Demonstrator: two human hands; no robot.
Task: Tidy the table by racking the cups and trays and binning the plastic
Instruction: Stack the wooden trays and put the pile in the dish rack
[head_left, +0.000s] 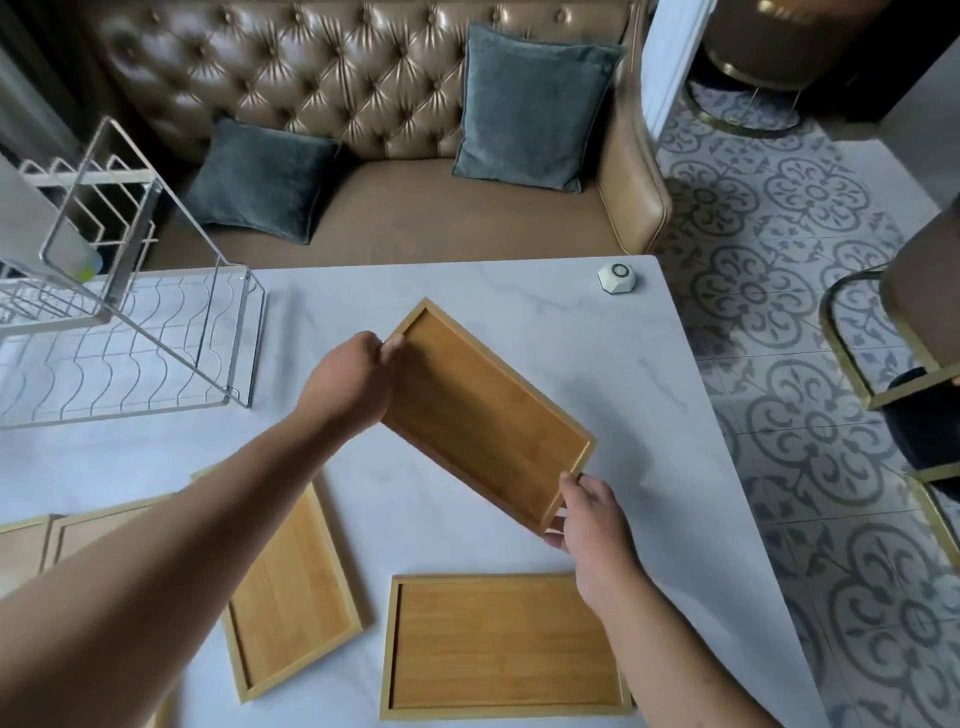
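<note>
Both hands hold one wooden tray (485, 413), turned diagonally and, as far as can be judged, lifted slightly off the marble table (597, 332). The left hand (350, 382) is closed over the tray's far long edge near its upper corner, thumb on the rim, the other fingers hidden underneath. The right hand (589, 512) pinches the near short end, thumb on top of the rim and fingers (553, 540) curled below.

The step in hand appears to be carrying this tray to the wire rack (140, 332), which stands beyond and to the side of the left fingers, well apart from them. To do it well, keep both grips on opposite rims so the tray does not swing, tip it upright on a long edge, and lower it between two of the rack's dividers; the lower tier looks open and free. The rack's slanted frame bar crosses the approach, so entry from above probably suits best.

Other items: a second tray (501, 647) lies flat just below the right wrist; a third tray (291, 587) lies under the left forearm; paler trays (88, 535) sit at the near left edge. A small white puck (616, 278) rests beyond the right fingers near the table corner, clear of the path. No cups or plastic can be made out.
</note>
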